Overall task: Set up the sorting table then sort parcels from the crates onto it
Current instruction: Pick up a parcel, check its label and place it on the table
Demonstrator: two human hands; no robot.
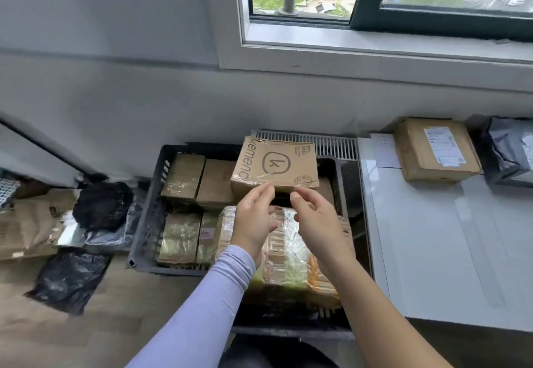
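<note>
Both my hands hold the printed cardboard parcel (275,164) by its near edge: left hand (253,220) and right hand (313,217) pinching it, fingers curled. Parcel is lifted above the dark crate (147,223) of wrapped parcels, left of the white bench (432,252).

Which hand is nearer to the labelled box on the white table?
Right. The right hand is over the crate, on the side toward the labelled box; the left hand is farther left.
</note>
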